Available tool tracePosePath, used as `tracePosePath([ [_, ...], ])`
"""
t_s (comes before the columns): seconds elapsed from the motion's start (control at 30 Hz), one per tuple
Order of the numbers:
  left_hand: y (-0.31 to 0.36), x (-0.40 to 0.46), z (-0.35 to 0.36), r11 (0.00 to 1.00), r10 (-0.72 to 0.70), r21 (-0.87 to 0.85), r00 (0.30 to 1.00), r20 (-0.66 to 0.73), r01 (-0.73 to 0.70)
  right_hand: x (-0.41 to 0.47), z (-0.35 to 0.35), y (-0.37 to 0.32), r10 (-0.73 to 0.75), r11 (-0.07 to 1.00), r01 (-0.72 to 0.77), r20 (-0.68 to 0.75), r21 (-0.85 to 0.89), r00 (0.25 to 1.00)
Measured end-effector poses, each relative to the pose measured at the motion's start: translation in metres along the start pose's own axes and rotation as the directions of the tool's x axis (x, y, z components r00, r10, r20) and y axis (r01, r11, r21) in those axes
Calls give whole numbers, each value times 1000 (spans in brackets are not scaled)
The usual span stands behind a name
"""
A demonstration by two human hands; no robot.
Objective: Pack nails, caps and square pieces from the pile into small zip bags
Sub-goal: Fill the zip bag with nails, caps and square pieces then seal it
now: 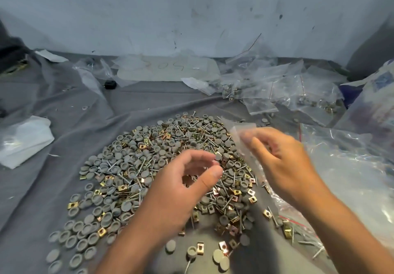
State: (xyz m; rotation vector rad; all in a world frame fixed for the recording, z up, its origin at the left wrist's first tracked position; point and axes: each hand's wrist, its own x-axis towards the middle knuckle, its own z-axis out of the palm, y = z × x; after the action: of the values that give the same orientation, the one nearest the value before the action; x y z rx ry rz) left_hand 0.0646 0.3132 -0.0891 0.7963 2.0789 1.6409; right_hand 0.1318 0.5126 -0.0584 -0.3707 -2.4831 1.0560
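grey cloth covers the surface, wrinkled, with a scuffed pale wall behind it. spread over the middle of the cloth lies the pile of grey round caps, thin nails and brass-coloured square pieces, thinning out toward the near edge. the left hand hovers above the pile's right half, its grip curled, thumb and forefinger close together near one grey cap; whether they actually pinch it cannot be told. the right hand is just beside it, its grip pinching a small clear zip bag, blurred, raised over the pile's far right edge. more clear bags, some with parts inside, lie heaped at the far right by the wall. a folded white sheet rests at the left, well apart from the pile.
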Motion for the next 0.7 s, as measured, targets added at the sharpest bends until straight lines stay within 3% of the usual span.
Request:
tracePosePath([
  [0.1,0,0,0,998,21,-54,999,-39,-23,10,37,-10,-66,996,71,87,-55,994],
  [0.23,-7,5,-9,998,-13,-66,979,-202,-1,11,55,-8,-53,994,44,86,105,995],
  [0.47,-12,10,-5,1000,-8,13,984,-178,10,1,66,1,-56,983,27,157,179,986],
  [0.53,-12,10,-3,1000,-19,14,981,-195,22,-1,65,3,-25,983,-2,141,182,990],
  [0.6,-11,10,-4,999,-21,23,964,-264,28,-5,64,4,-15,990,12,19,142,1000],
  [0.67,-9,10,-6,999,-2,38,939,-345,16,-9,63,0,-90,988,97,-64,122,994],
  [0.7,-7,9,-7,998,28,67,924,-381,-2,-11,63,-2,-112,980,116,-33,163,993],
])
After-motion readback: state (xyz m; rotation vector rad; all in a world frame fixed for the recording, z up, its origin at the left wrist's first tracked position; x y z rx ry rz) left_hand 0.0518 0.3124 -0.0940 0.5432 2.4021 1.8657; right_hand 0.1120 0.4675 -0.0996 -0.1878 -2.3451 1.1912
